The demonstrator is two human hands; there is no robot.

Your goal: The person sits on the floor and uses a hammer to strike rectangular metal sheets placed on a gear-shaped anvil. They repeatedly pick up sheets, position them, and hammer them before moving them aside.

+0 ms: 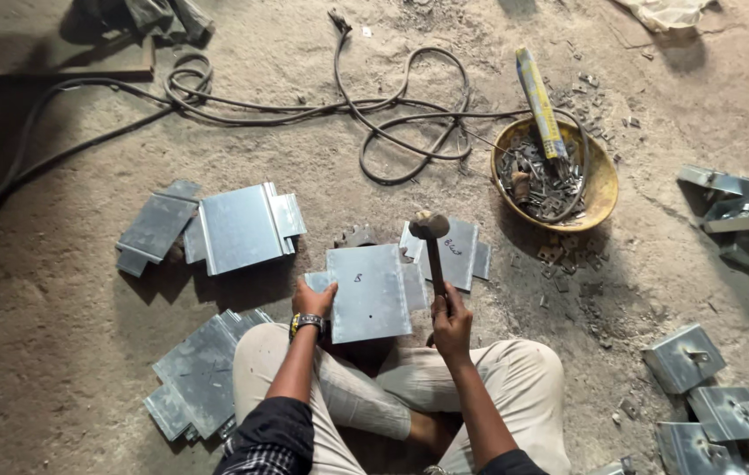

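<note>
Grey sheet-metal panel (367, 292), flat, folded edges; left hand (313, 301) clamped on its edge, right hand (450, 318) gripping hammer (432, 246).

Only real package here is the long, narrow box in yellow and blue with grey bands (540, 103). It's propped at a slant in the round yellow bowl-shaped basin full of small metal scrap (601, 180), lower end buried in the scrap, upper end poking out past the basin's far rim. Two flat grey sheet-metal plates left of the basin have small handwritten marks, one (367, 293) and another (456, 253). No signs or screens anywhere.
</note>
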